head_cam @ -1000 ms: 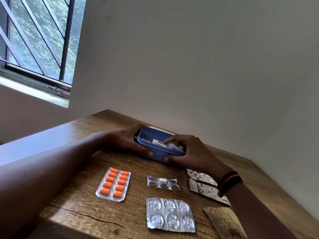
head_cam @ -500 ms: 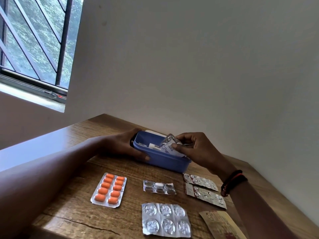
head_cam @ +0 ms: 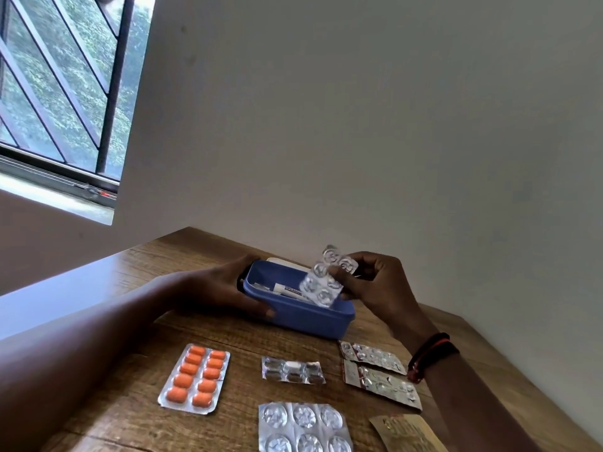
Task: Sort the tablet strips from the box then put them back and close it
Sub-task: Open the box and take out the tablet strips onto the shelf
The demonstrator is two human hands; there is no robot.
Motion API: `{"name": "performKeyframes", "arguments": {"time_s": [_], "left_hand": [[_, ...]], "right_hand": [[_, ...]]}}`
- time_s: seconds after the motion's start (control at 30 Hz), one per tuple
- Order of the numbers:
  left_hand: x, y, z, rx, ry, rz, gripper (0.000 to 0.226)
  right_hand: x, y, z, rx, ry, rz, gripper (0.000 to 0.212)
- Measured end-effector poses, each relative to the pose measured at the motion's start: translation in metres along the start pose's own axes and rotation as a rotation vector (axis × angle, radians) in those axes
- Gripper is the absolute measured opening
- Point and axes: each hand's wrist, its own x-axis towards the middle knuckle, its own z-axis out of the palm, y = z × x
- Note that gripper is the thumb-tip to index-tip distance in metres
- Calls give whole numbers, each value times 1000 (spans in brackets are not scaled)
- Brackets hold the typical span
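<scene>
An open blue box [head_cam: 306, 316] stands on the wooden table [head_cam: 248, 340], with a white tube [head_cam: 287, 289] lying inside it. My left hand [head_cam: 222, 288] grips the box's left end. My right hand [head_cam: 375, 282] holds a silver tablet strip [head_cam: 323, 282] tilted above the box's right side. In front of the box lie an orange tablet strip [head_cam: 195, 376], a small silver strip [head_cam: 292, 370], a large silver strip [head_cam: 303, 427], two narrow strips [head_cam: 375, 367] side by side, and a gold strip [head_cam: 408, 433].
A white lid [head_cam: 284, 261] shows behind the box. The wall rises close behind the table, and a barred window [head_cam: 58, 93] is at the upper left. The table's edges run along the left and the right.
My right hand has lifted a silver strip up out of the box. The box, tilted a second ago, now sits flat on the table, still held by my left hand.
</scene>
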Motion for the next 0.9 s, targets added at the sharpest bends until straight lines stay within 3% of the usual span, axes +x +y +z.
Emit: {"name": "performKeyframes", "arguments": {"time_s": [0.1,0.2,0.27,0.37,0.5,0.7,0.9], "left_hand": [[0,2,1,-7,-1,-2,97],[-1,2,0,-2,2,-7,99],[-2,3,0,-16,5,-10,103],[-4,5,2,-23,24,-18,104],[-8,4,-1,-5,71,-46,102],[-11,6,-4,3,86,-69,115],[-12,6,-5,8,90,-73,107]], "right_hand": [[-1,-6,-1,270,26,108,18],[1,-9,-1,344,45,122,26],[2,-10,-1,305,69,57,24],[2,-10,-2,92,100,-219,21],[-2,-10,1,-157,85,-526,40],[-2,-9,5,-258,91,-593,41],[-4,-11,10,-185,-46,-512,27]]}}
